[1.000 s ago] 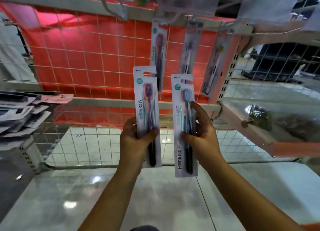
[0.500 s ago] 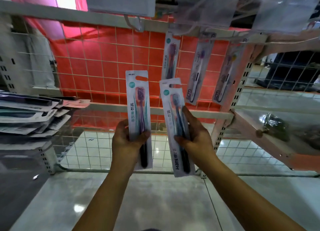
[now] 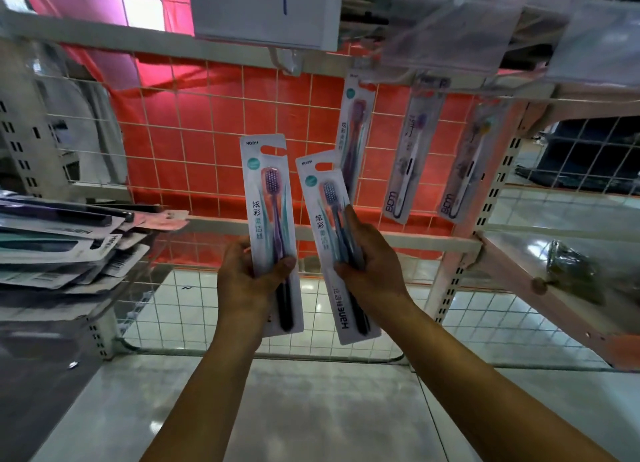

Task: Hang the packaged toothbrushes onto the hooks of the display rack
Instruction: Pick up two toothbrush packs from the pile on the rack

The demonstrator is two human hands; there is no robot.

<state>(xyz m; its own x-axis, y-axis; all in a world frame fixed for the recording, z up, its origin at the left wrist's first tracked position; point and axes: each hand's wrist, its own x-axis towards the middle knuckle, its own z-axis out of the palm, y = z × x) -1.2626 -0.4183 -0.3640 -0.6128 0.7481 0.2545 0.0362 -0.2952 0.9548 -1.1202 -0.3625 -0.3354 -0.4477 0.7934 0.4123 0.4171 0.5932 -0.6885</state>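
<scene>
Fingers (image 3: 287,264) of the left hand (image 3: 242,281) pinch a purple toothbrush pack (image 3: 272,233). Right hand (image 3: 372,267) grips a blue toothbrush pack (image 3: 332,247), both upright before the display rack (image 3: 221,132).

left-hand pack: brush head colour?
Pink head, purple handle: toothbrush pack in the left hand, head view.

The purple toothbrush pack (image 3: 269,219) reads "NO.911" at its top corner, with Chinese characters down the card. The blue toothbrush pack (image 3: 336,247) shows "HANE" along its lower edge, and its top number is too blurred to read. Two hanging packs (image 3: 408,157) (image 3: 465,171) each carry "BCM" near the bottom.
</scene>
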